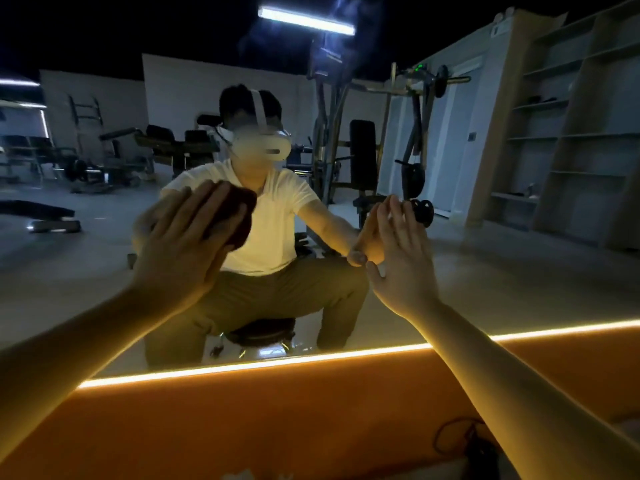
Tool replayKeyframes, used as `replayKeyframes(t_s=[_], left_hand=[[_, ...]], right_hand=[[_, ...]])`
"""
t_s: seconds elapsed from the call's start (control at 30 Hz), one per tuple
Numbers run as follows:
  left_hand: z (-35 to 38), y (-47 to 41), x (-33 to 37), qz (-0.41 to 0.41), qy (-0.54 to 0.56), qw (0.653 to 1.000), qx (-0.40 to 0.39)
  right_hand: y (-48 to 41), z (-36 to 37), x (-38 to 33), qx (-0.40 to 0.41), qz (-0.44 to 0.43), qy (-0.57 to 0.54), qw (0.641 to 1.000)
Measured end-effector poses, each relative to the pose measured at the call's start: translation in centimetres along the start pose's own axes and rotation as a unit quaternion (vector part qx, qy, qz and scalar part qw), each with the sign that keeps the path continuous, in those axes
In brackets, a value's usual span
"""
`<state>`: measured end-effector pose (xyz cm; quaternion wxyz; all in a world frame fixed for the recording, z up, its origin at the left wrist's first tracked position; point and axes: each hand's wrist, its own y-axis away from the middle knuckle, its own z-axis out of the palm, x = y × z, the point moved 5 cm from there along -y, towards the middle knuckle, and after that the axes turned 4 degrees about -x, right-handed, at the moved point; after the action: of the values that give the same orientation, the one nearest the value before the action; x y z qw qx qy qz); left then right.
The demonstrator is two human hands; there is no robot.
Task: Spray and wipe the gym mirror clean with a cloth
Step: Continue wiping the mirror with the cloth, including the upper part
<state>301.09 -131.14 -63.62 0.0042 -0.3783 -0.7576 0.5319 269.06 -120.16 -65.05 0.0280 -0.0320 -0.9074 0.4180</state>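
The gym mirror (485, 278) fills the view above a glowing light strip. My left hand (180, 244) lies flat with straight fingers, pressing a dark red cloth (239, 213) against the glass; most of the cloth is hidden under my palm. My right hand (401, 261) is also flat on the mirror, fingers straight and together, holding nothing. Its reflection meets it at the fingertips. No spray bottle is in view. The mirror reflects a seated person in a white shirt.
A lit LED strip (277, 363) runs along the mirror's lower edge above an orange wall panel (277, 417). A dark cable (464, 441) lies at the lower right. Gym machines, benches and shelving appear only as reflections.
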Motion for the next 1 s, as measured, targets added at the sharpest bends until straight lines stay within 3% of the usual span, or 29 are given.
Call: replayKeyframes(t_s=[0.17,0.27,0.4,0.47,0.57,0.67,0.73,0.87,0.93,1.0], left_hand=[[0.7,0.1,2.8,-0.137,0.072,0.988,0.024],[2.7,-0.2,7.1,-0.145,0.087,0.986,0.011],[4.7,-2.7,15.6,-0.063,0.079,0.995,-0.015],[6.3,-3.7,21.3,0.013,0.056,0.996,-0.065],[9.0,-3.3,27.7,0.173,-0.007,0.973,-0.151],[8.6,-3.7,26.7,0.211,-0.034,0.963,-0.165],[7.4,-3.6,23.2,0.173,-0.045,0.971,-0.158],[4.4,-2.0,16.3,0.014,-0.036,0.995,-0.095],[3.5,1.0,13.6,-0.132,0.0,0.989,-0.06],[3.6,4.2,12.3,-0.289,0.058,0.954,-0.046]], right_hand=[[0.1,-0.5,0.4,-0.022,-0.025,0.023,0.999],[0.5,-0.6,1.5,-0.027,-0.062,0.041,0.997],[0.8,-1.2,3.6,-0.028,-0.123,0.047,0.991],[0.6,-2.1,5.2,-0.041,-0.141,0.033,0.989],[-0.5,-4.5,8.6,-0.011,-0.097,-0.005,0.995],[-3.5,-7.1,12.1,0.051,-0.064,0.03,0.996],[-5.9,-8.2,13.1,0.075,-0.051,0.028,0.995],[-7.9,-6.4,12.0,0.111,-0.037,0.034,0.993],[-7.8,-5.1,11.2,0.13,-0.018,0.039,0.991],[-8.1,-4.6,11.0,0.14,-0.003,0.04,0.989]])
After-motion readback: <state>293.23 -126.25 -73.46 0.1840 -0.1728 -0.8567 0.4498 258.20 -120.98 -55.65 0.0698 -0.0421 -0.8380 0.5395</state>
